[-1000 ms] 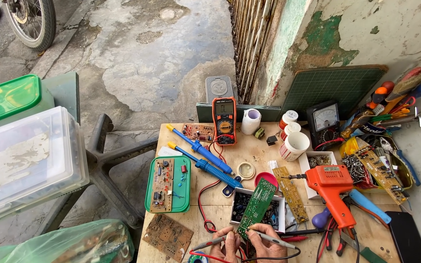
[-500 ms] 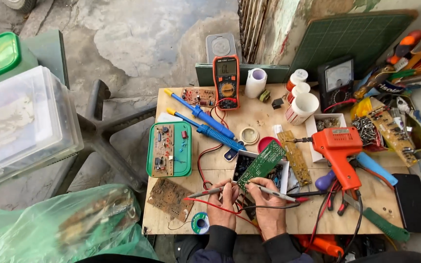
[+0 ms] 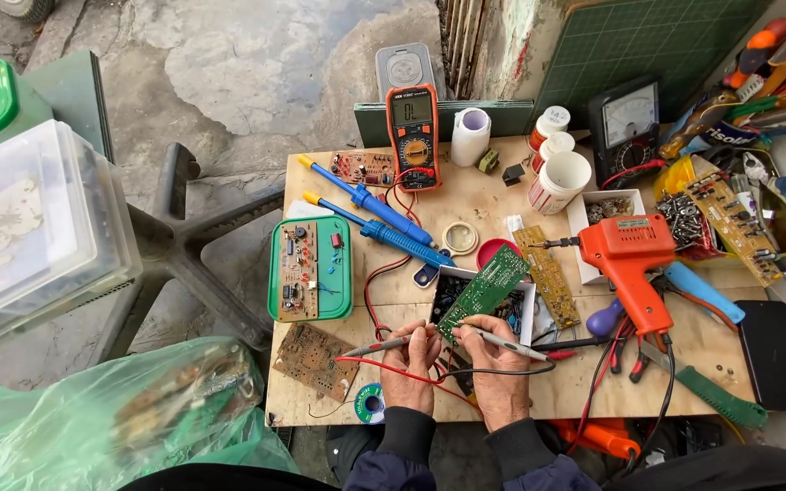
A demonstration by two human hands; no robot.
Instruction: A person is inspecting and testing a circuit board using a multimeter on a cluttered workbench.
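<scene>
As the view dropped closer, both hands stayed put: left hand (image 3: 408,359) gripping the red probe (image 3: 377,345), right hand (image 3: 495,364) the black probe (image 3: 507,345), tips on the green circuit board (image 3: 484,293).

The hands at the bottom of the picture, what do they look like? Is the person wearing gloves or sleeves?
No gloves: both hands are bare. The left hand and the right hand come out of long dark sleeves, navy or black, with snug ribbed cuffs at the wrists. I can see no rings, watch or markings. Each hand shows knuckles and bent fingers, and the sleeves look like thick jacket or jumper cloth.
</scene>
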